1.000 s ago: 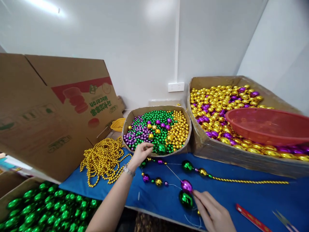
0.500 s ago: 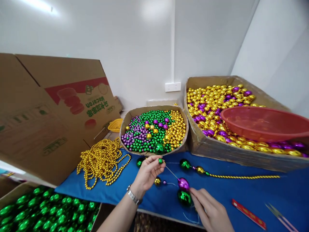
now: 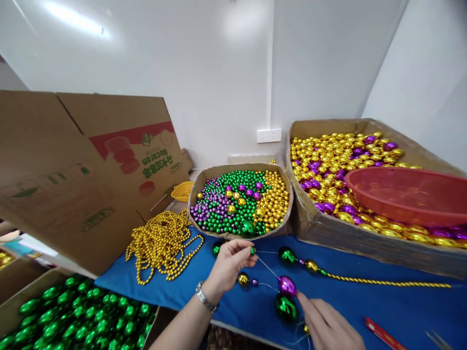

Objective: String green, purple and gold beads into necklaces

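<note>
My left hand (image 3: 231,267), with a metal watch on its wrist, pinches a small green bead (image 3: 252,250) on a thin string just in front of the bead box. From there the string runs taut down to a large purple bead (image 3: 287,286). My right hand (image 3: 328,318) has its fingers pressed together at that bead's right edge; the thumb is mostly hidden. A large green bead (image 3: 286,307) hangs right below the purple one. Beside them on the blue cloth (image 3: 255,308), a gold bead (image 3: 242,279) and a tiny purple bead (image 3: 255,282) sit along a string.
Behind my hands stands a box (image 3: 197,232) of small green, purple and gold beads. A larger box (image 3: 328,238) at right holds gold and purple beads and a red basket (image 3: 408,197). Gold bead strands (image 3: 160,243) lie left; a red strip (image 3: 383,334) and tweezers (image 3: 438,340) lie front right.
The view has shifted, so the whole scene sits slightly farther right and lower. Both hands keep nearly the same hold on the beads, with the string still taut between them.
</note>
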{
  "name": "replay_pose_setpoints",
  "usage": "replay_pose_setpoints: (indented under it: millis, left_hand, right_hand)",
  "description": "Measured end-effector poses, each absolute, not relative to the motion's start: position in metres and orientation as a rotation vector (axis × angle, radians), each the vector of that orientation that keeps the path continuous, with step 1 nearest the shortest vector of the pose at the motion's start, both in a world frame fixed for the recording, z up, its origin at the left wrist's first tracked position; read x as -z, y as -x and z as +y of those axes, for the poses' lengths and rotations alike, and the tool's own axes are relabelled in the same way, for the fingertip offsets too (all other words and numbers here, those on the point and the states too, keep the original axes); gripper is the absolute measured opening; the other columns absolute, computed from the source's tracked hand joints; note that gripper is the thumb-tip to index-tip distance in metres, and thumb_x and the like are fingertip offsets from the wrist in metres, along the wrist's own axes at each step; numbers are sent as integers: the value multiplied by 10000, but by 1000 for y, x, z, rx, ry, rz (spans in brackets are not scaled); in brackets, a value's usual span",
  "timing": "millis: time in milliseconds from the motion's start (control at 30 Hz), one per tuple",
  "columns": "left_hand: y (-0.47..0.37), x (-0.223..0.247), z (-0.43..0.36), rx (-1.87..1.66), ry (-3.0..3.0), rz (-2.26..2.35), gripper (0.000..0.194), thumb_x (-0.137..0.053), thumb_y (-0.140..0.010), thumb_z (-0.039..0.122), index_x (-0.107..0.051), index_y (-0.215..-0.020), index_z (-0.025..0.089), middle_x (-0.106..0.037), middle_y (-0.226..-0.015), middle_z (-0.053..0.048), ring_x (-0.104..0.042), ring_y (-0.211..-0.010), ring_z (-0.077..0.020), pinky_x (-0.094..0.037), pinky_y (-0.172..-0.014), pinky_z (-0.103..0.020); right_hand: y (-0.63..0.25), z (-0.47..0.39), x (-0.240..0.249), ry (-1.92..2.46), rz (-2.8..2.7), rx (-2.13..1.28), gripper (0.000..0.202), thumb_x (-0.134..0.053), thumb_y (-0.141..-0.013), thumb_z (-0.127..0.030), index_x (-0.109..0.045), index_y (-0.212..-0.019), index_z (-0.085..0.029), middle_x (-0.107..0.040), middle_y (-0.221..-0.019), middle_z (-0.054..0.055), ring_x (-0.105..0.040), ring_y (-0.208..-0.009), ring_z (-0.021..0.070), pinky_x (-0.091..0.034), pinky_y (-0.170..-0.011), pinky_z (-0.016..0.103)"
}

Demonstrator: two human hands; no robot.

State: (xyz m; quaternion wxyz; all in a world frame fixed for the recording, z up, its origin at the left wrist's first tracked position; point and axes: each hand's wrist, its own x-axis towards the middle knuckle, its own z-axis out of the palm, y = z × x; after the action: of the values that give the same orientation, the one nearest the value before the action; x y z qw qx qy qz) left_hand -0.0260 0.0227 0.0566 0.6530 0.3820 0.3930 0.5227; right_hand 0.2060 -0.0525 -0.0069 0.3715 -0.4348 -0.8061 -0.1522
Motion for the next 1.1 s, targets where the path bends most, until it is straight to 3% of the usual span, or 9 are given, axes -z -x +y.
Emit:
replay_pose_setpoints:
  millis: [233, 733, 1100]
  left_hand:
    - [29, -53, 24, -1137, -808, 917, 315, -781, -657, 313, -665, -858, 101, -685, -680, -64, -672, -637, -157, -530, -595, -233]
    - [26, -54, 20, -1166, -791, 856, 270, -750, -705, 269, -661, -897, 103, -704, -762, -82, -688, -717, -178, -549, -666, -258]
    - [23, -53, 16, -1178, -911, 894, 289, -738, -712, 306, -659, -914, 116, -702, -807, -81, -685, -782, -201, -547, -708, -294]
  right_hand:
    - [-204, -54, 7, 1163, -2068, 436, 387, -309, -932, -102, -637, -1112, -200, -629, -746, 31, -566, -600, 129, -402, -621, 270]
    - [-206, -53, 5, 1147, -2048, 289, 354, -296, -977, -259, -632, -1052, -177, -630, -738, 33, -617, -631, 125, -477, -604, 224]
    - [-209, -52, 12, 1116, -2062, 170, 297, -332, -968, -250, -597, -1078, -176, -649, -770, 42, -640, -654, 131, -489, -579, 204]
